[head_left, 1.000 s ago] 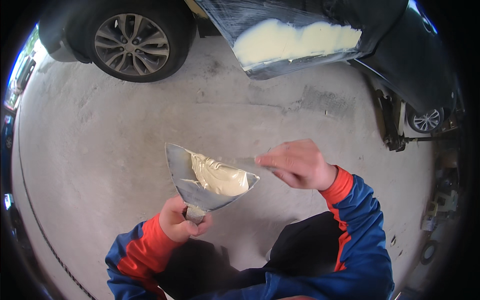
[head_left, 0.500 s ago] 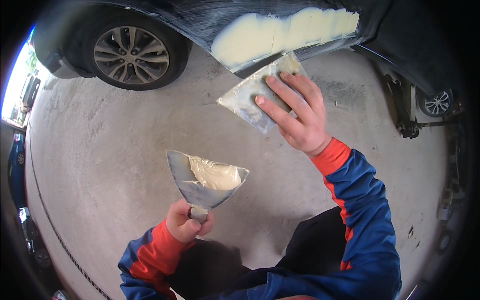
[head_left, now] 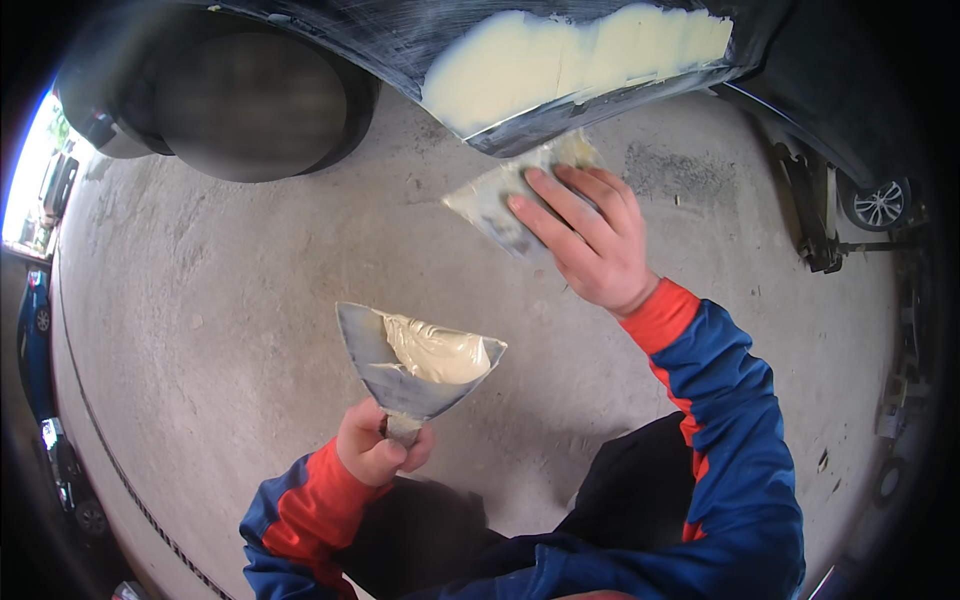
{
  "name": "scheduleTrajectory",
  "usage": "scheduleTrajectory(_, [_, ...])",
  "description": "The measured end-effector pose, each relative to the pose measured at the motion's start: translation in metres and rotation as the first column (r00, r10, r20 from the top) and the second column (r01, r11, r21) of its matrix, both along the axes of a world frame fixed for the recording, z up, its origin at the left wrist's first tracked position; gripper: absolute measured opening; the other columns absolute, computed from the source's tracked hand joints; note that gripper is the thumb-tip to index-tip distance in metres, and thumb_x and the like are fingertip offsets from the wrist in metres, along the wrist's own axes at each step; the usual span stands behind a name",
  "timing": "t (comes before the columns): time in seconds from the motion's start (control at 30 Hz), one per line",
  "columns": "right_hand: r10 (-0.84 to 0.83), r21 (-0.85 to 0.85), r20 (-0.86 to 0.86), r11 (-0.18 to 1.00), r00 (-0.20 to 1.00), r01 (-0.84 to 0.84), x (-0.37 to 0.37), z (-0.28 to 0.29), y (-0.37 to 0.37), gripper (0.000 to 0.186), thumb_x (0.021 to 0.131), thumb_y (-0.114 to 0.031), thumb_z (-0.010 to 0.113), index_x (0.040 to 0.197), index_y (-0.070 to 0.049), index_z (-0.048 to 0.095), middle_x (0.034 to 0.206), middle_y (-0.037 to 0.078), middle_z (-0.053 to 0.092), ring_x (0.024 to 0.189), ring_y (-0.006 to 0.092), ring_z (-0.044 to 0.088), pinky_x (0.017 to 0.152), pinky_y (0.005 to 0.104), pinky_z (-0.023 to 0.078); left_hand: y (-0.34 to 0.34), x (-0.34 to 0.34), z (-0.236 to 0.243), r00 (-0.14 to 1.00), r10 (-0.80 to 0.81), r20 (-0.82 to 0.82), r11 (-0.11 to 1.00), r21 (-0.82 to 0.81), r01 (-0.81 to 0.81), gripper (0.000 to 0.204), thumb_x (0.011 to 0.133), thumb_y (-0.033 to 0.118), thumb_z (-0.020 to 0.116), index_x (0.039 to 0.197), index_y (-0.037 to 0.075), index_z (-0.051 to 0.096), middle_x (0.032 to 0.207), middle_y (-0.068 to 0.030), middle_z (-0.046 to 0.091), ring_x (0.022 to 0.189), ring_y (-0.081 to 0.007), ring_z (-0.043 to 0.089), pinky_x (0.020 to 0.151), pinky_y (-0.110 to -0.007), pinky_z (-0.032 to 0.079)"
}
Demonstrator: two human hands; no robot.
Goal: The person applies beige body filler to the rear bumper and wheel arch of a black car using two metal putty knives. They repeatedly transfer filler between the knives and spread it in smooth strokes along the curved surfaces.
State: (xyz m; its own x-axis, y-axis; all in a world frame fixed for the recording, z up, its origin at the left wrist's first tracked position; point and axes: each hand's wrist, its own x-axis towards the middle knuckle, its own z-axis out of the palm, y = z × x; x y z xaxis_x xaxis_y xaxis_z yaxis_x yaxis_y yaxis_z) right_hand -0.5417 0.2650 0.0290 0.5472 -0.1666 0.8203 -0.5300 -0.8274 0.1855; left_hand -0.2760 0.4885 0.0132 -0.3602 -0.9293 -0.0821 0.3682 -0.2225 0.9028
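Note:
My left hand [head_left: 382,446] is wrapped round the handle of a wide putty knife [head_left: 420,402], blade pointing away from me. A thick mound of cream body filler [head_left: 437,350] lies on that blade. My right hand [head_left: 598,238] grips a thin, flat, filler-smeared spreader [head_left: 492,205], with the fingers spread over its upper face and the thumb hidden beneath. Just beyond it is the scuffed dark lower panel of a car, coated with a broad pale yellow patch of filler [head_left: 570,58]. A small gap seems to separate the spreader from the panel.
A blurred car wheel [head_left: 255,105] stands at the far left. Dark lift-like metal equipment [head_left: 808,205] and another wheel [head_left: 878,204] are at the right. Below spreads a grey concrete floor [head_left: 230,260]. More cars show along the left rim, including a blue one [head_left: 36,340].
The spreader in my right hand has moved slightly nearer to me and tilted flatter, away from the panel's edge. My left hand with the putty knife has shifted slightly right.

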Motion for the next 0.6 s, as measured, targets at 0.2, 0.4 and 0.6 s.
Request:
scheduleTrajectory(0.2, [0.369,0.679,0.540,0.339,0.756,-0.651,-0.025,0.031,0.053,0.046,0.074,0.011,0.063,0.118,-0.001,0.069,0.109,0.013,0.071,0.089,0.0293,0.067,0.078,0.0357,0.056,-0.012,-0.005,-0.004,0.998,-0.059,-0.007,0.998,-0.015,0.058,0.051,0.094,0.046,0.064,0.110,-0.001,0.055,0.063,-0.0040,0.050,0.049,-0.0104,0.044,0.044,-0.026,0.034])
scheduleTrajectory(0.4, [0.331,0.440,0.294,0.786,0.897,-0.434,-0.033,-0.001,0.015,0.048,0.076,0.003,0.068,0.122,-0.009,0.069,0.114,0.009,0.069,0.091,0.0263,0.064,0.078,0.0350,0.055,-0.018,-0.013,0.004,0.987,0.140,0.075,0.989,-0.062,-0.136,0.066,0.089,0.063,0.061,0.098,-0.003,0.054,0.054,-0.0018,0.046,0.039,-0.0097,0.042,0.034,-0.024,0.033])
scheduleTrajectory(0.6, [-0.106,-0.090,0.134,0.989,0.985,0.119,-0.050,-0.021,-0.042,0.041,0.081,-0.015,0.067,0.122,-0.024,0.070,0.128,0.000,0.064,0.113,0.0241,0.056,0.095,0.0428,0.048,-0.010,-0.020,0.006,0.977,0.145,0.159,0.989,0.001,-0.147,0.070,0.088,0.065,0.060,0.096,-0.004,0.054,0.054,-0.0017,0.046,0.039,-0.0098,0.042,0.034,-0.024,0.033])
